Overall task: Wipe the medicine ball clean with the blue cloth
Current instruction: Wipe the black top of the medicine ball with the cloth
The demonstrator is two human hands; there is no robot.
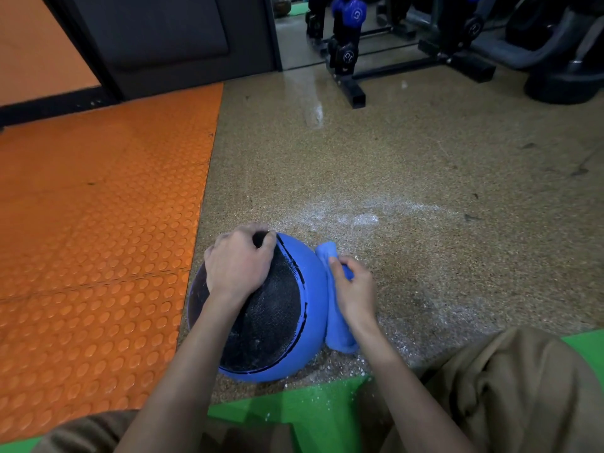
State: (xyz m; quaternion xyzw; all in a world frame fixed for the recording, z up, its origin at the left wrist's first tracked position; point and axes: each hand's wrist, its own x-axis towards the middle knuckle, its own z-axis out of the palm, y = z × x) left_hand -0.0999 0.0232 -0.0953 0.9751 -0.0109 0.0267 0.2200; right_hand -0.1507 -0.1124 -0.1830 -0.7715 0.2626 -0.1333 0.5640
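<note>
- Right hand (354,289) pinches the blue cloth (336,325). Its fingers and thumb are curled round a bunched bit of it.
- Left hand (238,266) lies on top of the medicine ball (310,279). Its fingers bend down over the far side, and the thumb curls in close to them.
- Both arms are bare and reach in from the bottom of the view.
- The ball is big and round. It is blue, with a wide black patch that looks rough and bumpy. White dust sits on the black part.
- The cloth is soft and fluffy and about the same blue as the ball. It hangs in a long fold down the ball's right side and touches it. Its low end is near the floor (408,152).
- The ball sits on the floor right in front of the person, under the left hand and just left of the right hand.
- The floor is tan and speckled, with white powder (353,219) spread just past the ball.
- An orange mat (98,223) with round bumps lies to the left, close to the ball.
- A smooth green mat (294,416) lies near the person's brown trousers (506,387).
- A black rack (353,76) with blue weights stands far back.
</note>
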